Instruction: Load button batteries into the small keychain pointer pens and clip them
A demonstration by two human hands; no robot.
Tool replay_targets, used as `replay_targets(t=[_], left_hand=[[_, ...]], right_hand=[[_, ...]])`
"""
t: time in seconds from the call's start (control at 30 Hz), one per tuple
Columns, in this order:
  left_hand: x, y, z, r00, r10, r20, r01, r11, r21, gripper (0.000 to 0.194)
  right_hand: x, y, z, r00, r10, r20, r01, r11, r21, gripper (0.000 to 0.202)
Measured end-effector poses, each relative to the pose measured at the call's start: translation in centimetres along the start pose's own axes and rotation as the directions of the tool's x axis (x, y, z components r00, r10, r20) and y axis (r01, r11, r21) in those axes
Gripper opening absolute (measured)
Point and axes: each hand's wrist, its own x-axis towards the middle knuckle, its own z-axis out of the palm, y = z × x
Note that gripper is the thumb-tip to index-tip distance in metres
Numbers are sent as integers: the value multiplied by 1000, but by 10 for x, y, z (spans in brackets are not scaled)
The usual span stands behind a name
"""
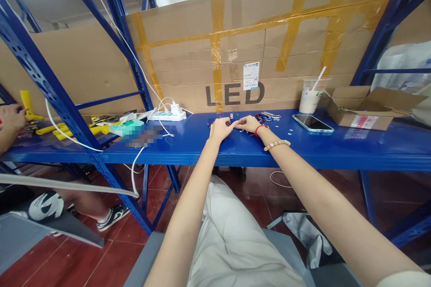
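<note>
My left hand [220, 129] and my right hand [248, 124] meet over the blue shelf table [188, 143], their fingertips close together. Both hands have closed, pinching fingers, and whatever lies between them is too small to make out. Small dark and red pieces show around and beneath the hands. Just right of them, behind my right wrist, lies a little pile of small metal and coloured items [267, 117]. A red string and a beaded bracelet [277, 144] circle my right wrist.
A phone [313, 123], a cup with a straw [310, 98] and an open cardboard box [362, 110] stand at right. A white power strip [166, 115] with cables lies left. Another person's hand [12, 121] is at far left, near yellow objects.
</note>
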Motion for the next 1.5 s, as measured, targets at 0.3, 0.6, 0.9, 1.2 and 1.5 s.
replay_targets(t=[0.3,0.6,0.9,1.2,1.5], left_hand=[[0,-5,1,999,49,-8,-49,997,-58,21],[0,-6,1,1000,10,0,-10,999,-39,31],[-2,-1,-1,995,19,99,-20,1000,9,31],[-3,1,-3,996,20,83,-19,1000,-18,36],[-2,1,0,997,-7,82,8,1000,-11,36]], right_hand=[[2,6,4,999,-38,11,38,998,55,25],[0,-5,-2,961,-38,-274,40,999,0,25],[-1,-9,-3,970,-3,-244,15,999,49,23],[1,-7,-3,988,-45,-148,51,998,38,19],[2,-5,-1,988,-37,-149,46,998,53,23]])
